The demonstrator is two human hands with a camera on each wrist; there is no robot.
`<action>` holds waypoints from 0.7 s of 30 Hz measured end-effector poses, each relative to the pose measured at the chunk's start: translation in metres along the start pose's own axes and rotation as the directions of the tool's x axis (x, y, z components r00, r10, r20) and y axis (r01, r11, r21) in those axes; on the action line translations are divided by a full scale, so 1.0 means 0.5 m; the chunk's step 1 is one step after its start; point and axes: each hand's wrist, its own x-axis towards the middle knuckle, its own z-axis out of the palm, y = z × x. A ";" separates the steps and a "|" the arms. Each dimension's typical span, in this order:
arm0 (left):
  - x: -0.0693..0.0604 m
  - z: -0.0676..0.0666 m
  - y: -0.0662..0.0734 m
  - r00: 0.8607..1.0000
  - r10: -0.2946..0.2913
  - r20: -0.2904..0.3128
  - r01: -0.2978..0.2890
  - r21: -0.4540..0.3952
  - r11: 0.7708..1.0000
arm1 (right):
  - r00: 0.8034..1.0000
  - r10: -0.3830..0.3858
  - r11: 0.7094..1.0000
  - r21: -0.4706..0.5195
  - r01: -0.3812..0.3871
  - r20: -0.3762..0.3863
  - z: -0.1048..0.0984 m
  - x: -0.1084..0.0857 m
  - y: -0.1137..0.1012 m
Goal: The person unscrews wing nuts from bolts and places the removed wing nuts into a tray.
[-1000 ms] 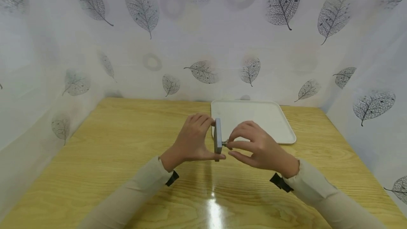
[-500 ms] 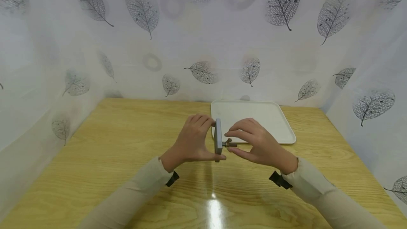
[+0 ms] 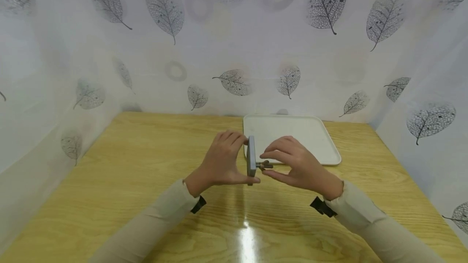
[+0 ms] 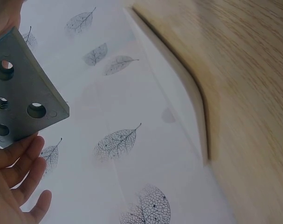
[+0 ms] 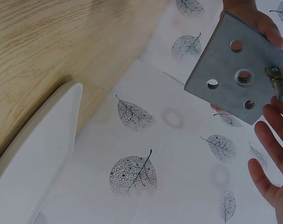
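Note:
A grey metal plate with several round holes stands on edge in the air, and its broad face shows in the right wrist view. My left hand grips it, fingers along the far edge and thumb along the near one. Out of the plate's right side sticks a brass-coloured wing screw, near the lower end. My right hand has thumb and forefinger curled round this screw from below and above. Whether both fingertips touch it is hard to tell. In the left wrist view the plate hides the screw.
A white rectangular tray lies behind the hands at the back right of the wooden table. Around the table hangs a pale curtain printed with leaves.
My right fingers have drawn apart from their earlier closed position, showing more of the wing screw. Its wings have turned. The left hand and plate stay almost in place.

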 end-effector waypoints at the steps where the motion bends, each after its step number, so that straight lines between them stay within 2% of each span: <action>1: 0.000 0.000 0.000 1.000 0.000 0.000 0.000 -0.001 1.000 | 1.000 -0.013 1.000 0.010 0.013 -0.006 -0.002 0.001 -0.001; 7: 0.000 0.001 -0.001 1.000 -0.008 -0.002 0.008 -0.002 1.000 | 0.995 -0.095 0.994 0.045 0.096 -0.022 -0.008 0.005 -0.009; 12: 0.000 0.000 0.001 1.000 -0.010 -0.002 0.010 -0.001 1.000 | 0.991 -0.129 0.990 0.058 0.131 -0.040 -0.009 0.006 -0.014; 17: -0.001 0.000 0.003 1.000 -0.016 0.008 0.016 -0.005 1.000 | 0.993 -0.108 0.993 0.047 0.111 -0.048 -0.011 0.010 -0.014; 21: 0.000 0.003 0.002 1.000 -0.014 0.008 0.015 -0.013 1.000 | 0.997 -0.080 0.996 0.042 0.081 -0.021 -0.011 0.010 -0.012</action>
